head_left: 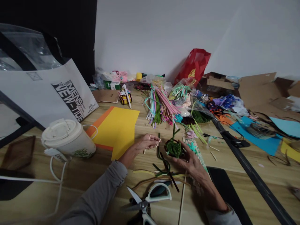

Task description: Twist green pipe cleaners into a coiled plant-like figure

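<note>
My left hand [148, 143] is closed in a pinch on a thin pale stick [158, 143], held over the table. My right hand [191, 161] curls round the side of a small dark round pot with a green pipe-cleaner plant [173, 147] in it; two green stems stick up from the top. Between the hands and just below lie loose dark green and brown pipe cleaners [164, 168]. Nearer to me, white-handled scissors [143, 205] lie with their blades spread. A long thin stick [182, 200] runs along the table beside them.
Yellow paper [122, 125] and a lidded paper cup [70, 139] stand left, before a large white bag [47, 90]. Bundles of coloured pipe cleaners [161, 104] lie behind the hands. A black phone [226, 190] is right of my forearm, near a black strip [248, 168].
</note>
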A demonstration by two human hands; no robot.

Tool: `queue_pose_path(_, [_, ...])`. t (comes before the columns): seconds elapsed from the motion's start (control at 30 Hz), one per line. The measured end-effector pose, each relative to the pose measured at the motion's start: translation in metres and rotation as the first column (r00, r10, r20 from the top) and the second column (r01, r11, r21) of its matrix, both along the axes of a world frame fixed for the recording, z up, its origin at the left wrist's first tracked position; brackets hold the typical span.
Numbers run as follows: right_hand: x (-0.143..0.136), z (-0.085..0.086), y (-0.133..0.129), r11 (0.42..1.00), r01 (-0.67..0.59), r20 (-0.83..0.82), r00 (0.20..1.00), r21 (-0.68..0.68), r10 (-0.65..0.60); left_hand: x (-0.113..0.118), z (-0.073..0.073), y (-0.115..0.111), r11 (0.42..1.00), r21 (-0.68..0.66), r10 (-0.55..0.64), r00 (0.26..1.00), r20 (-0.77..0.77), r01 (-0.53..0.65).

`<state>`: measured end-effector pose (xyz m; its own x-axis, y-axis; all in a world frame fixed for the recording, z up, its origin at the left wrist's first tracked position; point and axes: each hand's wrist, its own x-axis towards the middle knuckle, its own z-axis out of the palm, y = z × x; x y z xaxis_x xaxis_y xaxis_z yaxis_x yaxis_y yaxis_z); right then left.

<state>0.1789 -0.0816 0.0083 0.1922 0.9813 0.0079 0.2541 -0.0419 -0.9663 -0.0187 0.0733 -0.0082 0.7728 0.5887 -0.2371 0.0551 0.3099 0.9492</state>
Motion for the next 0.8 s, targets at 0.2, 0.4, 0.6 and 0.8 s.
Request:
queue_pose_path(0.2, [-0.005, 0.005, -0.005, 0.982, -0.191, 0.091, 0.977, 0.000, 0.190, 0.005, -0.002, -0.008, 0.997, 0.075, 0.021, 1.000, -0.008, -0.021])
queue_pose_path(0.4, [-0.016, 0.022, -0.009, 0.919, -0.394, 0.145, 0.909, -0.004, 0.390, 0.014, -0.004, -0.014, 0.983, 0.176, 0.050, 0.999, 0.017, -0.052])
queue_pose_path(0.6, [-0.010, 0.020, -0.002, 0.963, -0.267, 0.023, 0.963, -0.020, 0.267, 0.018, -0.003, -0.017, 0.975, 0.221, -0.003, 1.000, 0.014, 0.000])
queue_pose_path(0.8, [-0.015, -0.002, 0.012, 0.986, -0.046, 0.167, 0.986, 0.157, 0.019, 0.019, 0.002, -0.022, 0.962, 0.257, -0.093, 0.996, -0.007, 0.092])
